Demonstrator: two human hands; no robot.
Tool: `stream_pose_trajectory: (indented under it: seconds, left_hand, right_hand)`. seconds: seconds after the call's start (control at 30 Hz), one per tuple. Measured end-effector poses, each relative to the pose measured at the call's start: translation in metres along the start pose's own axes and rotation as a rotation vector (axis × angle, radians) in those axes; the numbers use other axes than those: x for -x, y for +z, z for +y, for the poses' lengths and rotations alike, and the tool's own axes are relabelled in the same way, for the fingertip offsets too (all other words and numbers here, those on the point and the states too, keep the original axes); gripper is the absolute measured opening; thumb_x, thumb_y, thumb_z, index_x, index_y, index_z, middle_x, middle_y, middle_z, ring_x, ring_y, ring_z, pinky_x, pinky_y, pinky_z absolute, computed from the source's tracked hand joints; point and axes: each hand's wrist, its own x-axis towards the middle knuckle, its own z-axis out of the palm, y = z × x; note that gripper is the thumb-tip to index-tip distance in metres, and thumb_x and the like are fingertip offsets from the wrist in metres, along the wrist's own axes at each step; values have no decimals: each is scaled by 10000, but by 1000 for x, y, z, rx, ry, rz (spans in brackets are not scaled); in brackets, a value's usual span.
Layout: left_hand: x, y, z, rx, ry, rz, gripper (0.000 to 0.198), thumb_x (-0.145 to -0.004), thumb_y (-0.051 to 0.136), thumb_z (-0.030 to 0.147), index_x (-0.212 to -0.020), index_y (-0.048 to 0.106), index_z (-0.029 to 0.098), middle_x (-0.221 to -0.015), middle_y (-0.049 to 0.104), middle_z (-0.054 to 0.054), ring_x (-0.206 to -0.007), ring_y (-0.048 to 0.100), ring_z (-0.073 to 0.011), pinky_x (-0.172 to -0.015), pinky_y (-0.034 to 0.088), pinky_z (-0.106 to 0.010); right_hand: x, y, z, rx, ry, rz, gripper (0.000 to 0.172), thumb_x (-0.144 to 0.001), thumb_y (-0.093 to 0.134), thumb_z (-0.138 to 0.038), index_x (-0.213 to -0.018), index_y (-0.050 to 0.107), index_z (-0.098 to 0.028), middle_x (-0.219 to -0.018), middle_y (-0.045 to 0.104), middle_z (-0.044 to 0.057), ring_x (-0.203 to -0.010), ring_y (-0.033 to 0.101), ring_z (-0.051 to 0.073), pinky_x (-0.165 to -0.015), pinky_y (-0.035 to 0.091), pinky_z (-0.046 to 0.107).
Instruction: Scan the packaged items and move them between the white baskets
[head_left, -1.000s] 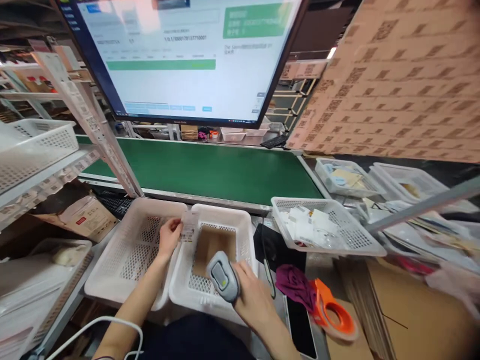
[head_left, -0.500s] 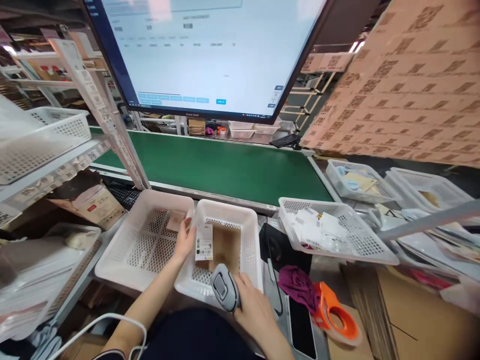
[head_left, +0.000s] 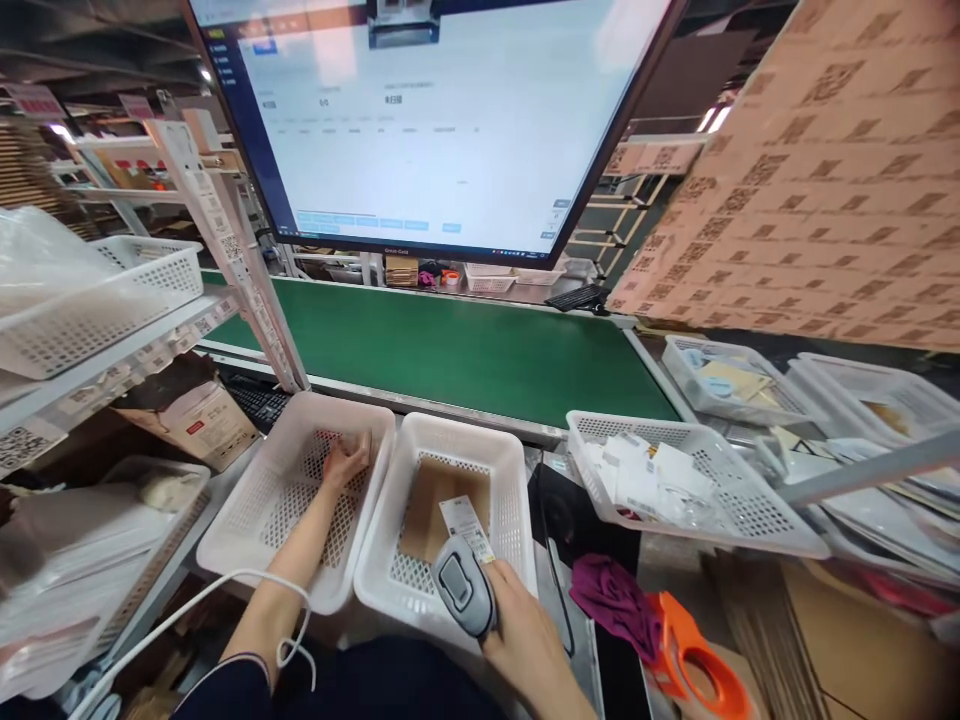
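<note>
My right hand [head_left: 521,625] grips a grey barcode scanner [head_left: 461,588] over the near end of the right white basket [head_left: 420,430]. Just beyond the scanner head is a white printed card [head_left: 466,525] with a barcode; whether it lies in the basket or touches the scanner, I cannot tell. Under it a flat brown cardboard piece [head_left: 427,505] lies on the basket floor. My left hand [head_left: 343,464] reaches into the left white basket [head_left: 255,500], fingers closed near its right wall. A small pale packet [head_left: 365,447] shows at the fingertips, partly hidden.
Behind the baskets runs a green conveyor belt [head_left: 465,350], with a monitor [head_left: 435,140] above. To the right are a basket of white packets [head_left: 697,490], a purple cloth [head_left: 613,600] and an orange tape dispenser [head_left: 697,660]. A white cable [head_left: 187,605] crosses my left forearm.
My left hand has gone from the rim between the baskets down into the left one. The printed card has shifted right and turned, now near the scanner. The view has tilted up slightly.
</note>
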Motion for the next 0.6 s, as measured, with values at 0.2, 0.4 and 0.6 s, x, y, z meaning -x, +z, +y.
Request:
stream_pose_trajectory:
  seconds: [0.2,0.4,0.6]
  left_hand:
    - [40,-5,23,398,-24,-301,571,-1011,379,619,-1245,683,197,-1182,817,-172,-1129,795,-288,-1015,653,-446]
    - [96,33,42,806,-193,-432,456,-843,632,591,-1091,686,212,-1110,826,-145,-1153,785,-306,-1082,641,-529]
    - [122,59,61,868,-333,-377,280,-904,572,513,-957,627,244,-914,773,-95,-1024,785,-254,-1066,666,-479]
  right_hand:
    - [-17,-27,-10,-57,-64,53,458,-817,582,-1,-1218,655,-210,-1258,661,88,-1004,711,251,-767,416,304]
    - [-26,-42,-46,42,-104,92,545,-843,629,-69,-1367,628,-222,-1326,645,105,-991,699,254,-731,400,323]
    - [-20,-48,-58,90,-77,57,644,-857,611,-76,-1485,612,-224,-1361,651,124,-1045,729,292,-784,479,345]
